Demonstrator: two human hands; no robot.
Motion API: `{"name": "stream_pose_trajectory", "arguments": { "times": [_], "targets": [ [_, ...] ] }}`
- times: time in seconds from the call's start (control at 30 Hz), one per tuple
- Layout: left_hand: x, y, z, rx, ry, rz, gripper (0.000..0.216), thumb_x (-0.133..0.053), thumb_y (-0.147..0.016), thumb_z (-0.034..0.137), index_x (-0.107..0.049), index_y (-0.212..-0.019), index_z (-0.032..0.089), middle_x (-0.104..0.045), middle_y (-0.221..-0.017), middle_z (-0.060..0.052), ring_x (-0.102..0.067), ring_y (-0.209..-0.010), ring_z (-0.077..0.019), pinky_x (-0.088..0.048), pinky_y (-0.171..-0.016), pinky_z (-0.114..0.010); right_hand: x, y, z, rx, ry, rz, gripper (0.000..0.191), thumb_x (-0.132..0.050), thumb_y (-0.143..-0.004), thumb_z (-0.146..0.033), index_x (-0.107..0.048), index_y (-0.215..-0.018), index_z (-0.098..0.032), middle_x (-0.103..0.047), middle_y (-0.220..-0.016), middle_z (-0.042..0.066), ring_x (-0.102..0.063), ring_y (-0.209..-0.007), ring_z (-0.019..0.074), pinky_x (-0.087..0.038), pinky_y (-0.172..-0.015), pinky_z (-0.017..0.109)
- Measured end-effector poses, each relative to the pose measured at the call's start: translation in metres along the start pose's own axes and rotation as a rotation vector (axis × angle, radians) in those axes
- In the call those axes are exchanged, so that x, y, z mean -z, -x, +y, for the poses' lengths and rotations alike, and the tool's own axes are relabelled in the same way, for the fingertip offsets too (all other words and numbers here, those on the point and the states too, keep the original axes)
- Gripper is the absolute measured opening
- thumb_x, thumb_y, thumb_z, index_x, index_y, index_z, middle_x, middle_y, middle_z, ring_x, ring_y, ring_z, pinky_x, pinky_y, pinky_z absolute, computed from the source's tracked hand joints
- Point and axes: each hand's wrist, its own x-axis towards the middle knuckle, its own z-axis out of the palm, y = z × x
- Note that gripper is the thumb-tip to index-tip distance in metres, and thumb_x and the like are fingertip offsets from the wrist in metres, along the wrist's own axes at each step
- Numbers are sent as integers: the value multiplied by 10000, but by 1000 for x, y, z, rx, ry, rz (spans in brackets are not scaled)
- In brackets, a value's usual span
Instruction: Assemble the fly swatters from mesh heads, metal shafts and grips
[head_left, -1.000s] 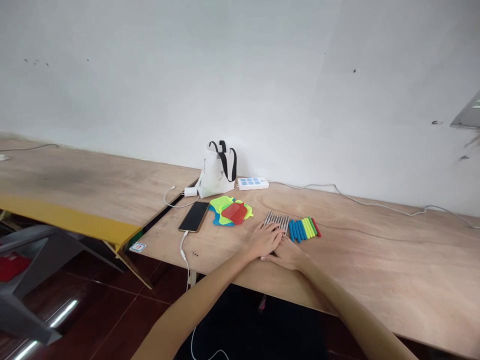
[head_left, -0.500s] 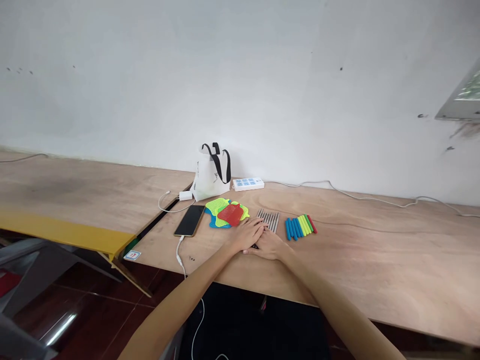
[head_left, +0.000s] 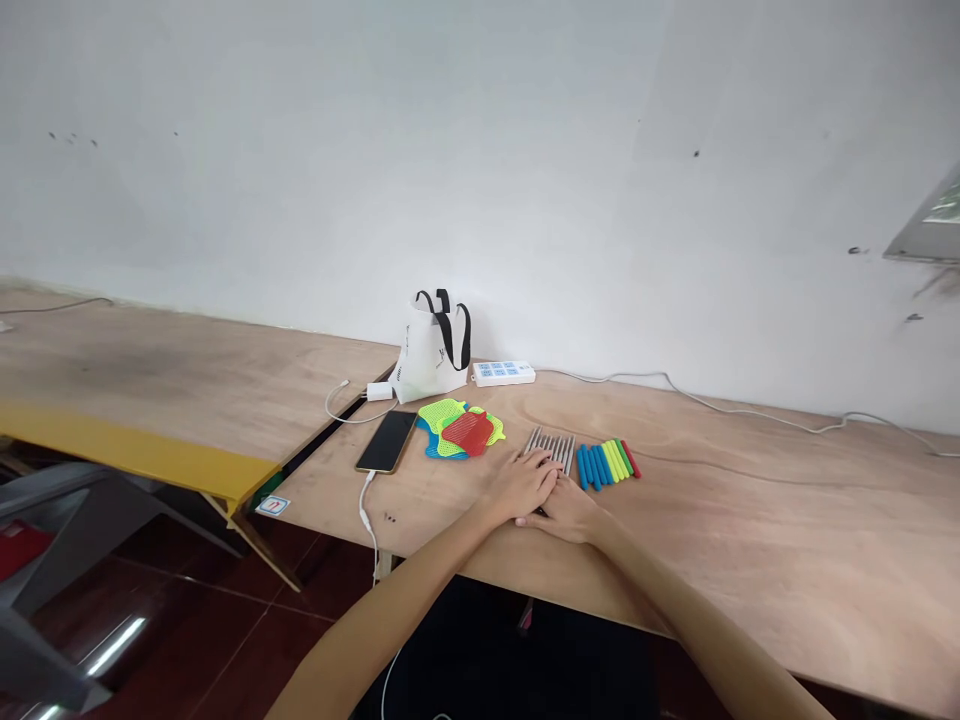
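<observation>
My left hand (head_left: pixel 523 485) lies flat across the top of my right hand (head_left: pixel 568 512), fingers stretched out together. The right hand rests low on the table with its thumb extended; its other fingers are mostly covered. Both are at the near ends of a row of thin metal rods (head_left: pixel 553 446), whose far ends show beyond the fingers. Something small and dark peeks out between the hands. Just right of the rods lies a row of blue, yellow-green, green and red plastic sticks (head_left: pixel 608 463). To the left sit overlapping perforated plastic pieces (head_left: pixel 469 433), like fly swatter heads.
A phone (head_left: pixel 388 441) with a white cable lies on the left of the wooden table. Behind it stand a white bag (head_left: pixel 429 358) with black handles, a white charger (head_left: pixel 379 391) and a power strip (head_left: pixel 504 373). A gap separates another table (head_left: pixel 187 370) on the left.
My hands and the metal rods have shifted right, narrowing the gap to the coloured sticks. The whole view has also moved slightly.
</observation>
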Motion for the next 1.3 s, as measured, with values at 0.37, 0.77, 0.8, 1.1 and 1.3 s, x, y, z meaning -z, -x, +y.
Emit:
{"name": "stream_pose_trajectory", "arguments": {
  "times": [0.37,0.77,0.8,1.1,1.3],
  "targets": [
    [-2,-3,6,6,18,-8,426,-281,-1061,306,-594,-1349,293,-558,-1454,-35,-496,-1350,-211,-379,-1125,-411,1,6,0,-22,11,-13,677,-442,-967,-664,-598,-1388,-157,-573,-1422,160,-467,-1362,329,-340,-1150,490],
    [9,10,-33,25,38,17,407,-270,-1065,289,-609,-1291,295,-578,-1435,-10,-484,-1354,-172,-314,-1156,-382,-4,-37,-13,27,6,36,571,-557,-966,-554,-554,-1397,-179,-543,-1442,127,-483,-1344,302,-350,-1145,533],
    [10,11,-35,32,47,12,414,-262,-1066,287,-604,-1299,295,-573,-1439,-9,-485,-1353,-170,-314,-1158,-383,-4,-40,-15,26,4,41,623,-523,-967,-595,-549,-1417,-166,-549,-1445,139,-466,-1364,312,-328,-1161,518],
    [11,10,-24,19,-7,23,409,-272,-1057,284,-617,-1277,262,-589,-1408,-40,-486,-1346,-197,-338,-1141,-408,-4,-30,-16,29,15,74,792,-373,-952,-735,-583,-1409,-123,-604,-1390,166,-463,-1374,325,-295,-1178,479],
    [0,2,-1,16,16,0,413,-280,-1057,298,-608,-1305,263,-572,-1432,-47,-482,-1351,-202,-375,-1114,-402,-5,-2,-7,1,26,85,788,-390,-939,-747,-649,-1324,-110,-654,-1302,192,-533,-1279,343,-352,-1116,504]
  ]
}}
